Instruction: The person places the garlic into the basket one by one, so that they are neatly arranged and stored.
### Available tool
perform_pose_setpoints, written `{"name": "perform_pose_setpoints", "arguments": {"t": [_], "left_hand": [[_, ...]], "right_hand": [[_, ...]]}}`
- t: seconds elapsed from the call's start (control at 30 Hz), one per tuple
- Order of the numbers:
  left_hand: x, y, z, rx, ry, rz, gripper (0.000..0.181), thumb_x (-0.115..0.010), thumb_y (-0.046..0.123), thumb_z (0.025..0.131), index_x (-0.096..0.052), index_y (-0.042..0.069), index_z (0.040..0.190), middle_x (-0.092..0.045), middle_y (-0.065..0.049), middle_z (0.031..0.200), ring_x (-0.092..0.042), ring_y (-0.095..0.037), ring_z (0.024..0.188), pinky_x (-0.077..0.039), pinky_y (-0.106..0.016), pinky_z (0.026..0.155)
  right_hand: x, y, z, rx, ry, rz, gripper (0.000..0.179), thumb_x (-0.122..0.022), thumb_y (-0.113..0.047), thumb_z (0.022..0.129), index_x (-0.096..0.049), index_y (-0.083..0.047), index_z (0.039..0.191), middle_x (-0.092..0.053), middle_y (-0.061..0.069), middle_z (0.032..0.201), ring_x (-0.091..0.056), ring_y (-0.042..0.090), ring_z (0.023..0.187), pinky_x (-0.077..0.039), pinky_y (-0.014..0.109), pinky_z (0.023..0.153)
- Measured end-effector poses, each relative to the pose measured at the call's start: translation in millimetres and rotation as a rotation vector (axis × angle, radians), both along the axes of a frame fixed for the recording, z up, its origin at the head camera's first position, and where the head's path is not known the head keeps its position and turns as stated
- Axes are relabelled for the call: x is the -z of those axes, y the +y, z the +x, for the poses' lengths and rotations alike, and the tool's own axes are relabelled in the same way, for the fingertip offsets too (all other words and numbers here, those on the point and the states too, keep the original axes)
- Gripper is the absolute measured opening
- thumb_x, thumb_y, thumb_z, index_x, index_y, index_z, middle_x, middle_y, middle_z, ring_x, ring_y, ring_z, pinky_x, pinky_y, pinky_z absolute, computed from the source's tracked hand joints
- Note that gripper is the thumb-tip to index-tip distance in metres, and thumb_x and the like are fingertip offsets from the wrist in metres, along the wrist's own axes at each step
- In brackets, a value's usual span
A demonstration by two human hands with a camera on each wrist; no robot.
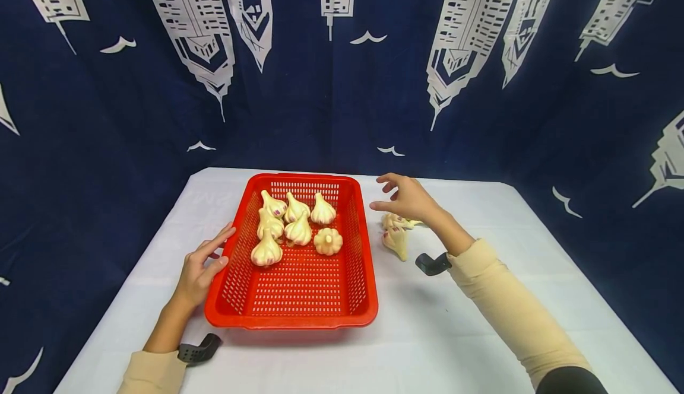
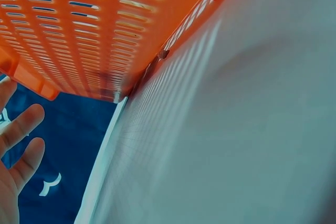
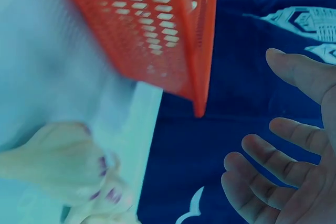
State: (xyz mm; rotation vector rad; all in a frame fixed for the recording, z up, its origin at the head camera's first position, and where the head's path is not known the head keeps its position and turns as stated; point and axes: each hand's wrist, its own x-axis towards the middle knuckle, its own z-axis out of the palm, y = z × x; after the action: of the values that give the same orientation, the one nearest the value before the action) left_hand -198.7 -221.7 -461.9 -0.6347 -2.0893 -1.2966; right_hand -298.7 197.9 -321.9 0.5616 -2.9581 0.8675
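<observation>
A red plastic basket (image 1: 299, 287) with slotted walls stands on the white table, holding several garlic bulbs (image 1: 297, 229) grouped toward its far half. My left hand (image 1: 199, 270) is at the basket's left rim, fingers fairly straight along it; whether they touch is hard to tell. My right hand (image 1: 407, 197) hovers beyond the right rim with nothing in it, its fingers loosely bent and thumb apart. Below that hand a few garlic bulbs (image 1: 395, 241) lie on the table. The right wrist view shows these bulbs (image 3: 58, 166) close up, with purple marks.
The white-covered table (image 1: 427, 334) extends around the basket on both sides and in front. A dark blue curtain (image 1: 331, 103) with white building prints hangs behind and along the sides. Each wrist carries a black camera mount (image 1: 199, 349).
</observation>
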Motion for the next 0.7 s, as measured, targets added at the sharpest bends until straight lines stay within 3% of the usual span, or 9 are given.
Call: {"name": "perform_pose_setpoints", "arguments": {"t": [0.43, 0.7], "left_hand": [[0.3, -1.3, -0.9, 0.008, 0.011, 0.0, 0.051, -0.052, 0.002, 0.082, -0.06, -0.002, 0.133, -0.054, -0.023, 0.138, -0.055, -0.005, 0.097, -0.042, -0.017, 0.076], [1.5, -1.1, -0.7, 0.013, 0.002, 0.009, 0.051, -0.052, 0.0, 0.082, -0.06, -0.001, 0.133, -0.055, -0.021, 0.139, -0.055, -0.006, 0.097, -0.042, -0.018, 0.075]], "right_hand": [[22.5, 35, 0.7, 0.047, -0.035, 0.02, 0.063, -0.078, -0.029, 0.083, -0.055, 0.001, 0.133, -0.063, 0.025, 0.119, -0.064, 0.035, 0.097, -0.057, 0.04, 0.075], [44.1, 49, 4.8, 0.105, -0.023, -0.011, 0.063, -0.077, -0.026, 0.084, -0.054, 0.005, 0.134, -0.064, 0.025, 0.115, -0.064, 0.035, 0.094, -0.056, 0.039, 0.072]]}}
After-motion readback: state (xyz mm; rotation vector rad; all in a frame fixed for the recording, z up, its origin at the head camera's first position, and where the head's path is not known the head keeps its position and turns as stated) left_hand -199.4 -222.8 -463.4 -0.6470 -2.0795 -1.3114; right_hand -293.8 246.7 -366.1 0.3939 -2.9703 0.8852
